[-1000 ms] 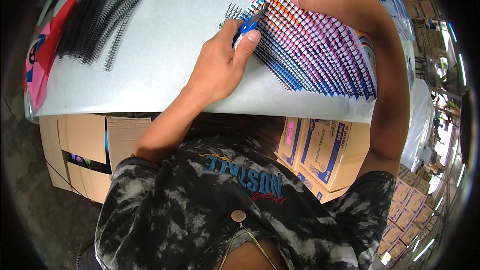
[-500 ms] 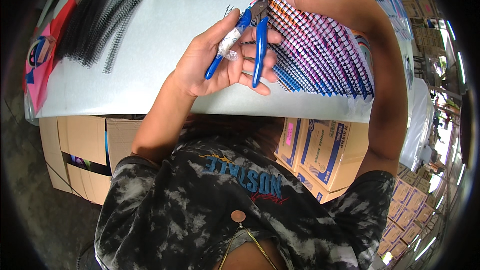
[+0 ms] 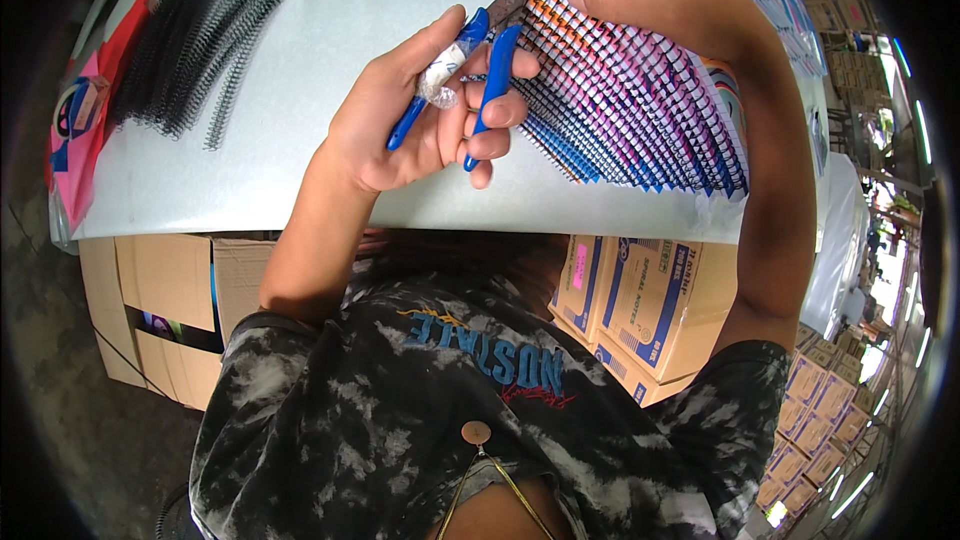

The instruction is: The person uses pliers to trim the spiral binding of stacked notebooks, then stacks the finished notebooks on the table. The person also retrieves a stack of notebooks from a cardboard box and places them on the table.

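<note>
My left hand (image 3: 430, 110) is wrapped round a pair of wire cutters (image 3: 491, 75) with blue handles, one of them bound with white tape. The cutters' dark jaws touch or nearly touch the left edge of a fanned stack of spiral notebooks (image 3: 640, 90); whether a wire lies between them, I cannot tell. Rows of coil binding run down the stack, over orange, purple and blue covers. My right hand (image 3: 690, 0) lies over the upper part of this stack, thumb across the coils. Its other fingers are partly cut off by the top edge of the picture.
Loose black plastic coils (image 3: 195, 50) lie at the left of the white-covered table (image 3: 330, 175), beside a red and pink packet (image 3: 85, 130). More notebooks (image 3: 775, 0) are at the far right. Cardboard boxes (image 3: 655, 300) stand under the table's near edge, with another carton (image 3: 160, 285) at left.
My left hand has shifted slightly left with the cutters, its fingers curled more round the handles. The jaws have moved a little left and away from me. My right hand stays put.
</note>
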{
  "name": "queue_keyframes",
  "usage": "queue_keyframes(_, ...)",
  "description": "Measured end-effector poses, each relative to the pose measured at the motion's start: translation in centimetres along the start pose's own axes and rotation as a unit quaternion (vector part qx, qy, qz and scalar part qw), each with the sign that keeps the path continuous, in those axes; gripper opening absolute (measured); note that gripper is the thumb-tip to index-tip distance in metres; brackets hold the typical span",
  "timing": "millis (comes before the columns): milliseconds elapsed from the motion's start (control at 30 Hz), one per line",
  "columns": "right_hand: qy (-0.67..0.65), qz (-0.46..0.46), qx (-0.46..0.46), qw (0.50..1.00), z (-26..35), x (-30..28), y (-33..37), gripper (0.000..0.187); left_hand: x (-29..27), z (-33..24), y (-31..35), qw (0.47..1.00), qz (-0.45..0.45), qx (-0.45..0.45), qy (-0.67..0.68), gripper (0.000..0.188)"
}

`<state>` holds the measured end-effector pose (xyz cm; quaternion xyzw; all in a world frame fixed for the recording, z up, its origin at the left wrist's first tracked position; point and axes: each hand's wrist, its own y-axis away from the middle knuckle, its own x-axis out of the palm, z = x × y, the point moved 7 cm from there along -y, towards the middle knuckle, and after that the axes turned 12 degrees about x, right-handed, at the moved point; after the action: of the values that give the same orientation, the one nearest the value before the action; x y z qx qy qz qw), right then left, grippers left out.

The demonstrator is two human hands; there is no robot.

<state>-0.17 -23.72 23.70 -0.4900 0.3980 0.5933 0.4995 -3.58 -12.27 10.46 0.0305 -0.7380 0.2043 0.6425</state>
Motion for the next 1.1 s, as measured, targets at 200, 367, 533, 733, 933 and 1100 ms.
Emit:
queue_keyframes(200, -0.004, 0.008, 0.033, 0.999, -0.2, -0.2, 0.6, 0.044, 0.9, -2.6, 0.4, 0.553, -0.214, 0.081, -0.801, 0.056)
queue_keyframes(367, -0.025, 0.014, 0.019, 0.999, -0.4, 0.0, 0.2, 0.044, -0.4, -0.8, 0.4, 0.902, -0.127, 0.005, -0.413, 0.068)
queue_keyframes(533, -0.013, -0.011, -0.001, 1.0, 0.0, -0.1, 0.6, 0.044, 0.3, -0.3, -0.3, 0.991, -0.028, 0.002, -0.134, 0.071)
queue_keyframes(733, -0.018, 0.012, 0.036, 0.999, -0.4, -0.2, 0.5, 0.043, 1.3, -2.9, 0.3, 0.518, -0.223, 0.107, -0.819, 0.057)
queue_keyframes(933, -0.02, 0.002, 0.014, 1.0, 0.0, -0.3, 0.5, 0.043, 0.4, -0.2, 0.0, 0.925, -0.099, 0.03, -0.366, 0.068)
queue_keyframes(1100, -0.015, 0.019, 0.035, 0.999, 0.3, -0.5, 0.5, 0.041, 1.0, 0.2, -1.1, 0.983, -0.066, 0.023, -0.169, 0.068)
